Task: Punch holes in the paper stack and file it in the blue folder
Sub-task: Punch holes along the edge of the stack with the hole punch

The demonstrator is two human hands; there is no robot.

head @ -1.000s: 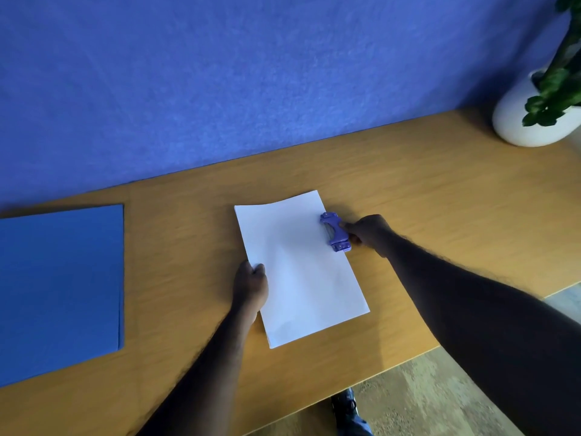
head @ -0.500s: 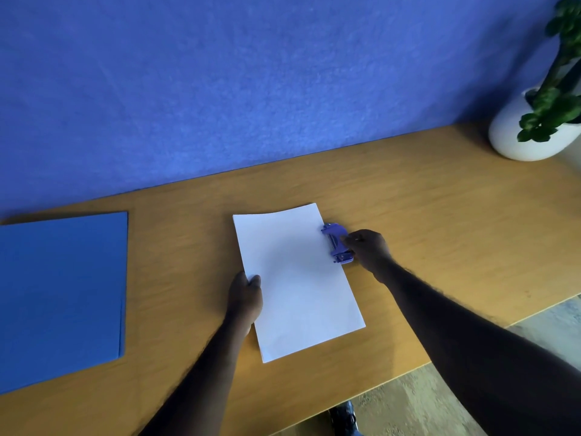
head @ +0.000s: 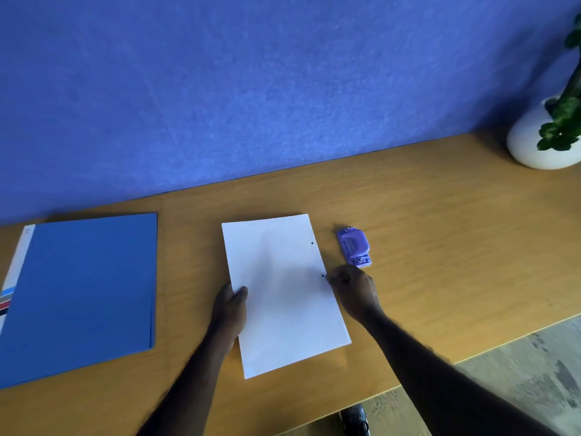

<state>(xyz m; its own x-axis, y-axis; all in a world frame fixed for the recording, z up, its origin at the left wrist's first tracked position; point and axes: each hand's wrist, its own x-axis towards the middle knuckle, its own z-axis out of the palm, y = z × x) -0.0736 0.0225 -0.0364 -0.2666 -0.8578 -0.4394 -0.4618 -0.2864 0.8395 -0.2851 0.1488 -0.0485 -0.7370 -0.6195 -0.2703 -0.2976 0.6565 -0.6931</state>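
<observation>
While the paper stack (head: 283, 294) lay on the counter (head: 440, 221) between blue folder (head: 85, 294) and hole punch (head: 353, 247), the left hand (head: 231, 306) gripped its left edge and the right hand (head: 355, 291) pinched its right.

Potted plant (head: 558, 121) on wooden desk (head: 440, 215)

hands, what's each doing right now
left hand: holding paper by its left edge
right hand: curled at the paper's right edge, grip cannot be told
</observation>
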